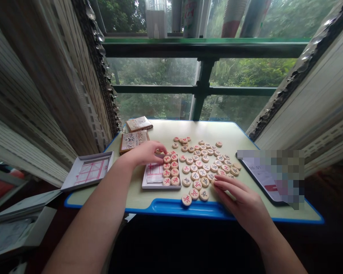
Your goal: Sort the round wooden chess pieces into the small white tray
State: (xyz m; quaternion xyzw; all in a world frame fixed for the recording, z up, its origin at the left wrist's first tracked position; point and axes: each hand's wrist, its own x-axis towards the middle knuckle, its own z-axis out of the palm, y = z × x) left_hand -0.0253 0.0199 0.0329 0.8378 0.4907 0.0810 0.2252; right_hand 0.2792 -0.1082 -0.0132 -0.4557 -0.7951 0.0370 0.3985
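A shallow white box (161, 187) holds two columns of round wooden xiangqi pieces (174, 172) with red characters along its right side. Folded paper with red lines (154, 176) lies in its left part. My left hand (149, 150) is over the box's far edge, thumb and fingers bent and apart beside the far end of the columns. Many loose xiangqi pieces (202, 172), marked red or dark, lie spread to the right of the box. At their near right edge, my right hand (240, 194) has its fingertips together around a pale piece edge, mostly hidden.
The box lid (88, 170), also with red-lined paper, lies at the table's left edge. Two decorated flat boxes (135, 140) are behind my left hand. A tablet or phone (255, 173), partly pixelated, lies on the right. A blue tray groove (171, 205) runs along the front edge.
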